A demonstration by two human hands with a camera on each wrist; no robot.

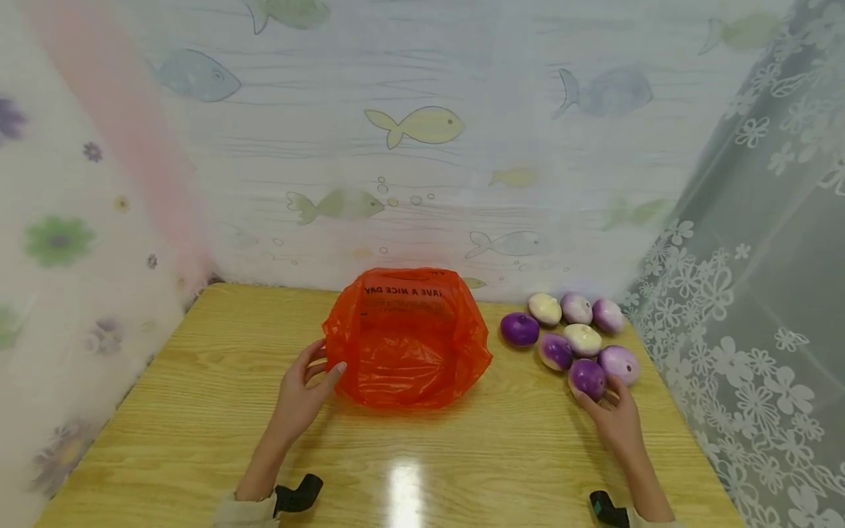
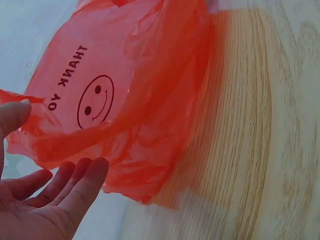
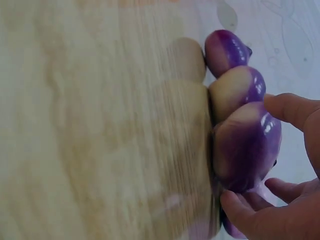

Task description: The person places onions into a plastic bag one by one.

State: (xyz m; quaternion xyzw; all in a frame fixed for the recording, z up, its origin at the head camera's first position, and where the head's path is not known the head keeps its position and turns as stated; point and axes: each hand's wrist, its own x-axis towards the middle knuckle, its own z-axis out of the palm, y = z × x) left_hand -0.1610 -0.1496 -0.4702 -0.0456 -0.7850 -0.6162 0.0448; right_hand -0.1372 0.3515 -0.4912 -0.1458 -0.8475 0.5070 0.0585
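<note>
An orange-red plastic bag point(image 1: 405, 367) stands on the table with its wide mouth facing me. At its left rim is my left hand point(image 1: 306, 396), thumb in front of the rim and the other fingers behind it, loosely spread. In the left wrist view a gap separates the thumb point(image 2: 16, 116) from the fingers. My right hand point(image 1: 617, 422) holds a glossy purple-and-white turnip point(image 1: 587, 378) at the near end of a group. Thumb and fingertips meet its opposite sides in the right wrist view, where the turnip point(image 3: 245, 147) rests in line with others.
Several more turnips, some purple, some pale, lie close together, among them a purple one point(image 1: 519, 329) and a lilac one point(image 1: 618, 364). The wood-grain table point(image 1: 475, 455) ends at a fish-printed curtain point(image 1: 429, 213). Lace cloth point(image 1: 746, 381) hangs along the right side.
</note>
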